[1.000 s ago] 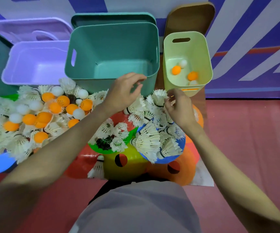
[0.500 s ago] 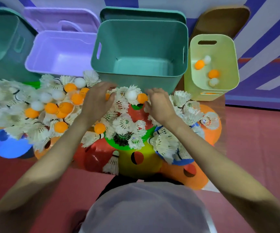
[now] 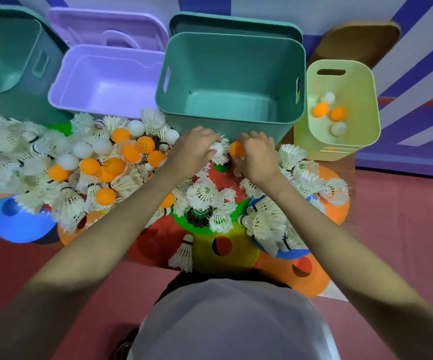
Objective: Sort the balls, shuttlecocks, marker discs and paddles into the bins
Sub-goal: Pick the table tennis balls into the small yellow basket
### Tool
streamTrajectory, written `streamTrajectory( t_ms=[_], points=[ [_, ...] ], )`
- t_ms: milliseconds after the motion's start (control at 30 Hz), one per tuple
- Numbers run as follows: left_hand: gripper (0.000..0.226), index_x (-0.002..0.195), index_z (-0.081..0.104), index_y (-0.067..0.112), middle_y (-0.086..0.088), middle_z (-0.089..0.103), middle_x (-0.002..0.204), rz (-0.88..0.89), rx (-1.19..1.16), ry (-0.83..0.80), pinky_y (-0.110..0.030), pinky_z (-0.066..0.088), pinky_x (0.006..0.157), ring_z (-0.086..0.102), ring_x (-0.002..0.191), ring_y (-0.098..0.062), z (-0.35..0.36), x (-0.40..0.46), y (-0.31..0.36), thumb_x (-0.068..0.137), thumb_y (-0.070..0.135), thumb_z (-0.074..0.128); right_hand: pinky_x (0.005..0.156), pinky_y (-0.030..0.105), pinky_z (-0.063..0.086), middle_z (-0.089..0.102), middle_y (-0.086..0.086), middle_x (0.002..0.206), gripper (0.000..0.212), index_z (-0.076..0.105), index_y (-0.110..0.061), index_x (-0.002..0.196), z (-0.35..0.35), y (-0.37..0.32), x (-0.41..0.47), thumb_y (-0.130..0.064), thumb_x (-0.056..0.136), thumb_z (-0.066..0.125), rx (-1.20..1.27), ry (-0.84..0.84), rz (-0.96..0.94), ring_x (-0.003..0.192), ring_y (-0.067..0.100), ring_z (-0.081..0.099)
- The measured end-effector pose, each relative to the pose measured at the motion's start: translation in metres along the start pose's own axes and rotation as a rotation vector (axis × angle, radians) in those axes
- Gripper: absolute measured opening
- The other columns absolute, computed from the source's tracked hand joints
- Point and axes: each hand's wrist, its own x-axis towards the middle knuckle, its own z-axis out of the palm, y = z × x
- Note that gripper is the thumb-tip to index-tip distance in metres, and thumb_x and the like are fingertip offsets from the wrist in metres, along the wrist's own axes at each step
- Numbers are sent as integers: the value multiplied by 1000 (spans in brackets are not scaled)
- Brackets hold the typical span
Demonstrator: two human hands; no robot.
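— Orange and white, those are the 2 balls being picked: what has each grip got?

— The left hand (image 3: 195, 149) curls its fingers round a white ball (image 3: 217, 149), and the right hand (image 3: 258, 158) pinches an orange ball (image 3: 236, 148). Both grips sit side by side, just in front of the near wall of the teal bin (image 3: 231, 74).

— Any writing to read?

— Dark print with small stars shows on an orange ball (image 3: 145, 144) left of the left grip, too small to read. A white ball (image 3: 339, 128) in the yellow-green bin (image 3: 340, 149), far right of the right grip, carries 3 dark marks, also unreadable. A shuttlecock (image 3: 206, 193) just below both grips has a round green label on its cork, unreadable too.

— What differs from half a second ago?

— Little: both hands were already at these 2 balls, and their fingers have closed further round them since. The camera has tipped slightly, so the bins sit a bit to the right.

— And the rest of the pile?

— Shuttlecocks and balls heap left of the left grip, over coloured marker discs (image 3: 223, 248) on the red floor (image 3: 402, 229). The lilac bin (image 3: 106, 81) stands beyond them.
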Motion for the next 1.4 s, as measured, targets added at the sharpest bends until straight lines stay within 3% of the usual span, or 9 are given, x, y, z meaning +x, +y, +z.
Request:
streamTrajectory(
  t_ms=[200, 467, 600, 733, 833, 1000, 1100, 1233, 1400],
  points=[
    [18, 107, 63, 11, -5, 63, 108, 39, 468, -254, -35, 36, 87, 51, 104, -24, 13, 21, 20, 90, 14, 60, 83, 41, 39, 62, 15, 106, 34, 60, -7, 114, -16, 33, -32, -23, 85, 64, 168, 167, 30, 99, 35, 53],
    [26, 97, 63, 12, -4, 61, 98, 51, 653, -344, -34, 38, 84, 50, 98, -22, 9, 33, 45, 76, -4, 63, 86, 42, 43, 61, 12, 109, 37, 58, -6, 118, -12, 67, -60, -21, 84, 65, 360, 302, 104, 101, 31, 55],
    [26, 104, 62, 9, -6, 60, 102, 89, 550, -267, -33, 40, 75, 50, 98, -22, 4, 31, 60, 81, -3, 59, 86, 34, 40, 61, 11, 104, 35, 57, -5, 117, -13, 93, -75, -21, 87, 65, 428, 458, 186, 98, 28, 55],
    [24, 115, 61, 11, -3, 61, 112, 221, 138, -108, -33, 43, 88, 52, 104, -20, -11, 43, 107, 91, 12, 57, 87, 27, 36, 59, 16, 110, 38, 53, -1, 124, -21, 127, -79, -18, 90, 60, 431, 567, 299, 101, 29, 54],
    [22, 114, 63, 16, 2, 62, 114, 245, -43, -7, -32, 41, 85, 54, 106, -18, -12, 79, 143, 92, 20, 58, 89, 34, 40, 58, 19, 115, 41, 51, 0, 128, -30, 157, -67, -16, 91, 56, 414, 571, 410, 104, 35, 56],
    [25, 113, 64, 15, -2, 64, 115, 271, -37, -44, -35, 42, 82, 56, 109, -23, 11, 153, 179, 88, 18, 60, 93, 44, 40, 57, 22, 121, 43, 49, 1, 131, -44, 192, -44, -14, 91, 54, 301, 492, 453, 111, 39, 54],
    [36, 124, 60, 17, -2, 61, 125, 265, 43, -111, -37, 46, 89, 54, 117, -23, 24, 174, 183, 89, 23, 63, 98, 45, 40, 54, 21, 129, 48, 44, 1, 136, -48, 197, -37, -13, 91, 55, 278, 419, 477, 119, 37, 50],
    [36, 126, 59, 14, -4, 60, 127, 281, 28, -82, -39, 44, 93, 52, 119, -25, 29, 166, 173, 93, 27, 59, 96, 46, 41, 55, 22, 127, 47, 46, 2, 134, -43, 190, -42, -14, 91, 56, 287, 414, 445, 116, 38, 52],
    [26, 111, 65, 6, -9, 65, 112, 383, -83, 27, -38, 45, 88, 57, 106, -28, 25, 117, 142, 88, 12, 55, 92, 43, 40, 55, 23, 120, 41, 51, 2, 127, -29, 159, -58, -11, 88, 57, 287, 364, 359, 110, 39, 51]
  ],
)
